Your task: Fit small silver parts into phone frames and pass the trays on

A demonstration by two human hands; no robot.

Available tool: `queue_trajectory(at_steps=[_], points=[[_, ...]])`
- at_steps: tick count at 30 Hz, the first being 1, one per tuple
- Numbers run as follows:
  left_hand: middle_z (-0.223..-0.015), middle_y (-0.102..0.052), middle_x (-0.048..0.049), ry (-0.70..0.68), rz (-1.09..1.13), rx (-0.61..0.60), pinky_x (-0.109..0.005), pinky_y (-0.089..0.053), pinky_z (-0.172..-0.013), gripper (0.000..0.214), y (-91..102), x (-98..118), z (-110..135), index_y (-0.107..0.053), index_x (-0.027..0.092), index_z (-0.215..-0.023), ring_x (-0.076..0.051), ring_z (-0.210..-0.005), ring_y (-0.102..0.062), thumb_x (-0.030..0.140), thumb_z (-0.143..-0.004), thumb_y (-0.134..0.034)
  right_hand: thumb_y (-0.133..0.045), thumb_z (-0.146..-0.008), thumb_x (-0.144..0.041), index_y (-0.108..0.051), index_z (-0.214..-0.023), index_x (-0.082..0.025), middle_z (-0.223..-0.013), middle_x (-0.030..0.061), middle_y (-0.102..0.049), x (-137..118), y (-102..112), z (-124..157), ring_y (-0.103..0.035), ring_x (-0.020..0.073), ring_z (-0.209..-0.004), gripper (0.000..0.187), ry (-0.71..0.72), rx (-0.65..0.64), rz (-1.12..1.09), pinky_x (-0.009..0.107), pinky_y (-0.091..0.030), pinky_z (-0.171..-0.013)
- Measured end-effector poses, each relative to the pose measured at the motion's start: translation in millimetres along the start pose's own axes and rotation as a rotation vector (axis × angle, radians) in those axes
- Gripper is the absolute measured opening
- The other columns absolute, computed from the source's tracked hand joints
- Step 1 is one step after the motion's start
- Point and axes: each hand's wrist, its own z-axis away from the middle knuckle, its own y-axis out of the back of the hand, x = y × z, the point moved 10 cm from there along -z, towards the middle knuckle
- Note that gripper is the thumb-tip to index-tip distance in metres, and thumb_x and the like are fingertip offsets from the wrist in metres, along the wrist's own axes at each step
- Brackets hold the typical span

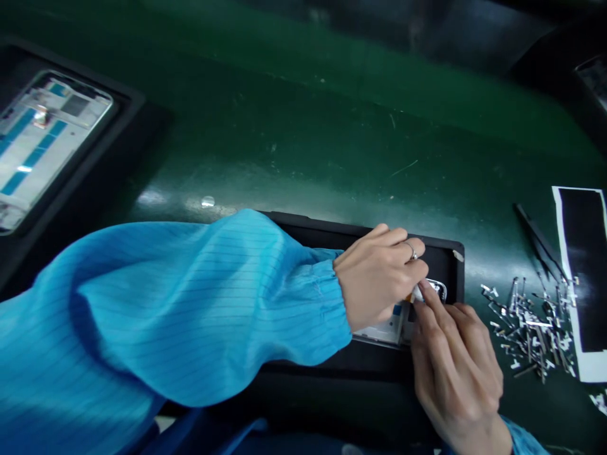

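Observation:
A black tray (446, 253) lies on the green belt and holds a white phone frame (386, 328), mostly hidden under my hands. My left hand (377, 275), in a blue sleeve and with a ring on one finger, curls its fingers down over the frame's right end. My right hand (455, 366) comes from below, its fingers pressed together with the fingertips on the frame's corner by a small metal-rimmed opening (437, 291). What, if anything, either hand pinches is hidden.
A second black tray (95, 170) with another phone frame (42, 139) sits at the left. A pile of several small metal parts (531, 322) lies right of my hands, beside black tweezers (538, 243) and a black sheet with white edge (585, 272).

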Motion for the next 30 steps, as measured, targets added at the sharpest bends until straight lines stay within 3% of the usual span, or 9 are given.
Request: queue_trajectory(at_steps=[6,17,22,27,30], points=[[-0.071,-0.050,-0.0042,-0.021,-0.034,-0.014,-0.030,-0.026,-0.060,0.017,-0.1,-1.0,-0.2,-0.052,0.012,-0.065,-0.016,-0.066,-0.036,0.006,-0.074,-0.039,-0.042,-0.076,-0.006,-0.049,-0.100,-0.007,-0.105,0.0111,-0.054,-2.3,-5.2,-0.1,-0.052,0.0226,-0.083,0.024,0.010,-0.002,0.119,0.039,-0.043,-0.072],[-0.061,-0.053,-0.0001,0.072,-0.049,-0.308,-0.031,-0.020,-0.056,0.015,-11.3,-19.6,-7.9,-0.055,0.016,-0.060,-0.017,-0.066,-0.039,0.014,-0.074,-0.051,-0.045,-0.074,-0.005,-0.050,-0.097,-0.006,-0.101,0.0126,-0.055,-6.9,-3.9,-3.9,-0.053,0.0216,-0.075,0.023,0.040,0.015,0.161,0.042,-0.043,-0.072],[-0.063,-0.054,0.0006,0.038,-0.039,-0.268,-0.032,-0.020,-0.057,0.013,-9.4,-17.8,-12.0,-0.053,0.016,-0.060,-0.017,-0.067,-0.040,0.016,-0.073,-0.052,-0.044,-0.075,-0.004,-0.050,-0.097,-0.006,-0.102,0.0122,-0.055,-6.5,-4.9,-3.4,-0.053,0.0215,-0.074,0.023,0.040,0.001,0.154,0.042,-0.043,-0.072],[-0.059,-0.054,0.0011,0.089,-0.050,-0.360,-0.031,-0.018,-0.054,0.012,-17.4,-20.1,-12.9,-0.050,0.015,-0.056,-0.017,-0.065,-0.040,0.013,-0.067,-0.056,-0.043,-0.074,-0.005,-0.051,-0.097,-0.006,-0.102,0.0123,-0.055,-6.9,-3.9,-2.7,-0.053,0.0221,-0.076,0.024,0.042,-0.004,0.167,0.042,-0.042,-0.074],[-0.061,-0.054,0.0015,0.083,-0.071,-0.334,-0.032,-0.020,-0.055,0.011,-16.0,-17.7,-13.5,-0.052,0.015,-0.058,-0.017,-0.067,-0.040,0.010,-0.067,-0.054,-0.040,-0.076,-0.006,-0.051,-0.100,-0.007,-0.104,0.0115,-0.054,-9.9,-4.8,-3.5,-0.053,0.0223,-0.079,0.027,0.049,-0.017,0.166,0.042,-0.041,-0.075]])
